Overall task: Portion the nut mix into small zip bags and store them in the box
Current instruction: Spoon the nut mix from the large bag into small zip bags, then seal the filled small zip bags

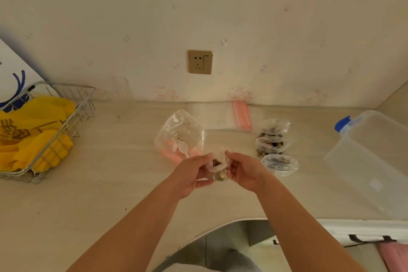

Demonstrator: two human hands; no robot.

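Yellow bags (pixel 37 130) with dark print fill a silvery wire basket (pixel 72 115) at nine o'clock. Spare zip bags (pixel 241 115) — red-striped — lie at twelve. The clear box (pixel 375 161) has a blue clip (pixel 342 123); wall (pixel 287 28) — cream with faint pink cartoons.

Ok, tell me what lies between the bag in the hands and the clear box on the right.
Three filled zip bags lie on the counter between the held zip bag and the clear storage box; lifting over them avoids contact.
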